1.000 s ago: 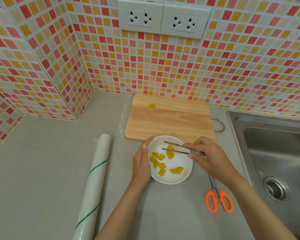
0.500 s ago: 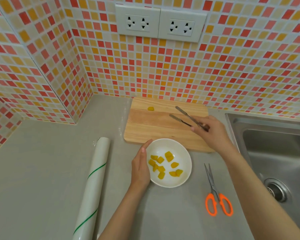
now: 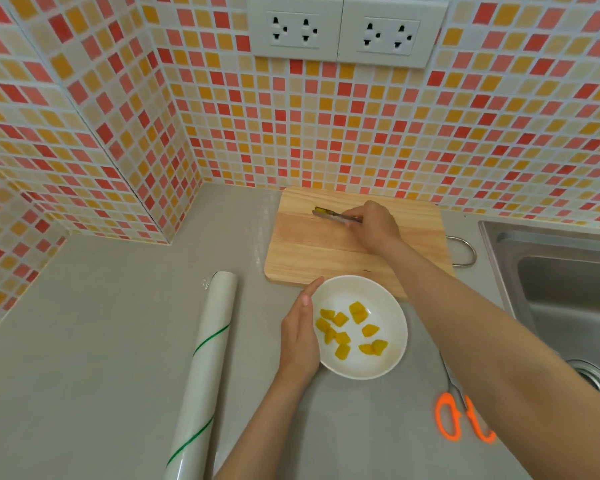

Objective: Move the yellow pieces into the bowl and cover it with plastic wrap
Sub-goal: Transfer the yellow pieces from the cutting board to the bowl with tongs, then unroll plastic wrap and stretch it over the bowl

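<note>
Head view: the last yellow piece (image 3: 320, 211) on the wooden cutting board (image 3: 329, 251) sits at the far end of the board, right between the tips of the metal tongs (image 3: 336, 217) held in the right hand (image 3: 371, 225). The tong arms are drawn close around the piece; whether it is lifted off the wood or still resting on it cannot be told, since the tips are small and blurred. The right hand's grip is pressed together on the tongs' handle end, fingers curled over it and hiding most of the handle.

The other yellow pieces (image 3: 349, 330) lie in the white bowl (image 3: 388, 362), which stands on the grey desk (image 3: 84, 341) just in front of the board. The left hand (image 3: 300, 336) rests against the bowl's left rim, its grip loosely spread, fingers straight along the side.

The roll of plastic wrap (image 3: 205, 368) lies left of the bowl, its near end cut off by the frame. The orange-handled scissors (image 3: 461, 410) lie to the right, their blades partly hidden under the right forearm.
</note>
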`<action>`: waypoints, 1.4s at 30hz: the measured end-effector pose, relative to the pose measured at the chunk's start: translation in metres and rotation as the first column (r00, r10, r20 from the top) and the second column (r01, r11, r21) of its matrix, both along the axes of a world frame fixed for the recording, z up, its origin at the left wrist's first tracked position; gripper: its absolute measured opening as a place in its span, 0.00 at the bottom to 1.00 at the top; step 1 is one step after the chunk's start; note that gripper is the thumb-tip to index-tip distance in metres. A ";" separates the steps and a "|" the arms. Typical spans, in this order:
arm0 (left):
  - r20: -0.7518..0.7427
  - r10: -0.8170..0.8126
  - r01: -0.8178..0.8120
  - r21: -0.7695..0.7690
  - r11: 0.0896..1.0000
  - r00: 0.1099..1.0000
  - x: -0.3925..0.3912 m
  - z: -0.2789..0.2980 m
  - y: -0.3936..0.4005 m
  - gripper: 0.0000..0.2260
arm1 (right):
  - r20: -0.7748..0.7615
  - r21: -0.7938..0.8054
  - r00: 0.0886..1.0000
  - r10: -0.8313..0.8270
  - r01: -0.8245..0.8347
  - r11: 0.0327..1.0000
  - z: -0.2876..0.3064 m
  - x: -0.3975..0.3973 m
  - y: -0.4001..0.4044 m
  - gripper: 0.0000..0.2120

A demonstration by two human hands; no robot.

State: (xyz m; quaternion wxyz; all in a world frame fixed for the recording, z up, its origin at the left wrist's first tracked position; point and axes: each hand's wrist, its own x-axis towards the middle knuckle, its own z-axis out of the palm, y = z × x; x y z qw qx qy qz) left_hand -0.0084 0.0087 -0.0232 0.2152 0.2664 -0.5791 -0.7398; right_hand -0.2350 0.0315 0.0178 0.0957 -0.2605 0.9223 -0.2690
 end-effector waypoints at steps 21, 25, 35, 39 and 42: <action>-0.002 0.006 -0.006 -0.080 0.997 1.000 -0.001 -0.001 0.000 0.16 | 0.050 -0.071 0.996 0.078 -0.074 0.995 0.034 0.152 0.168 0.17; 0.005 0.007 -0.007 -0.088 0.996 1.000 0.000 -0.001 0.002 0.16 | 0.031 -0.042 0.995 0.097 -0.096 0.995 0.043 0.149 0.177 0.20; 0.007 0.008 -0.008 -0.088 0.996 1.000 0.000 0.001 0.003 0.15 | 0.010 0.076 0.985 0.175 -0.175 0.982 0.039 0.137 0.163 0.21; 0.011 0.018 -0.017 -0.083 0.996 1.000 0.000 0.003 0.002 0.15 | -0.074 -0.095 0.997 -0.008 0.001 0.995 0.027 0.125 0.163 0.19; 0.016 0.017 -0.016 -0.087 0.996 1.000 0.001 0.003 0.003 0.15 | -0.112 -0.111 0.972 -0.205 0.193 0.975 0.009 0.108 0.154 0.15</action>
